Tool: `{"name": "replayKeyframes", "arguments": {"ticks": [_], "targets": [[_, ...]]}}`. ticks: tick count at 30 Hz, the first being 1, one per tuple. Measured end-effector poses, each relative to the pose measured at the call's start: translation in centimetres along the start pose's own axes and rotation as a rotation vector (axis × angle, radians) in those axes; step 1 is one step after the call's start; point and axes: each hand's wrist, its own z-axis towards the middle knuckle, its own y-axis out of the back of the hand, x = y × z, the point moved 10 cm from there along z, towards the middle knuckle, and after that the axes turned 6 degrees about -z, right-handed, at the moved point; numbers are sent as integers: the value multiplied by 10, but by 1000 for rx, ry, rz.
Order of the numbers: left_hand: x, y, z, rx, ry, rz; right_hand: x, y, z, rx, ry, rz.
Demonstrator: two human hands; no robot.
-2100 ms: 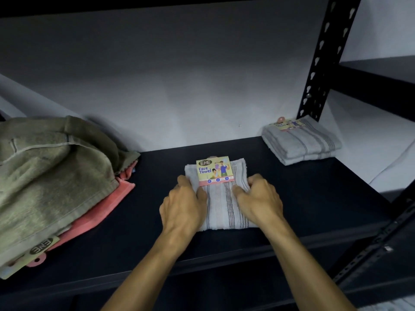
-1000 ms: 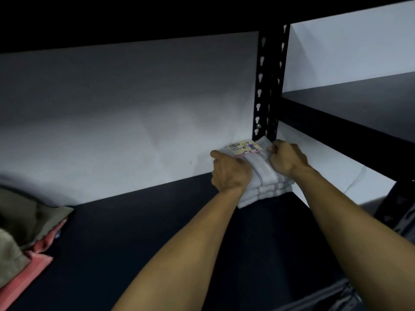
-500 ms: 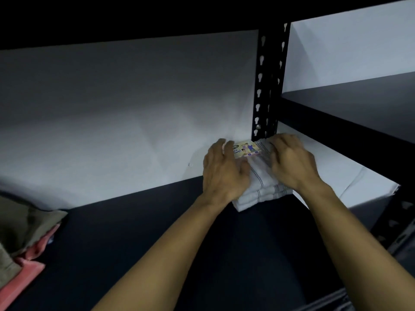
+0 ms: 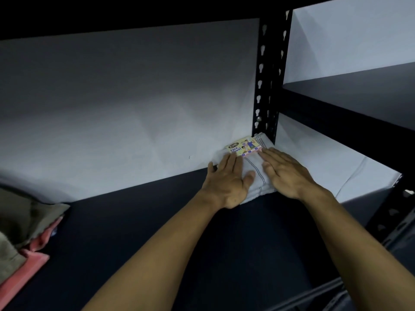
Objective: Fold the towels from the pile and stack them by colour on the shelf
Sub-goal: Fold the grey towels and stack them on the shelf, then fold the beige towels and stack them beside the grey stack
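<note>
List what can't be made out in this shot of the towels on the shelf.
- Grey towel stack, head view: the left hand and right hand lie flat on it, hiding most of its top; how many towels it holds is unclear.
- Label: small print too small to read.
- Olive towel and pink towel: cut off by the left edge, dim.
- Shelf front edge: hidden by the arms.

Both bare forearms extended forward, left hand flat, palm down, fingers straight, right hand likewise flat, thumbs inward
</note>
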Motion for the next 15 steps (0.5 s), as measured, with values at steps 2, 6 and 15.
{"name": "replayKeyframes", "arguments": {"ticks": [2, 6, 15], "targets": [[-1, -2, 0, 5, 7, 3, 0, -1, -1, -8, 10, -3], [1, -2, 1, 0, 8, 3, 3, 0, -1, -11, 26, -21], [4, 51, -36, -254, -60, -87, 33, 58, -17, -455, 105, 21]]}}
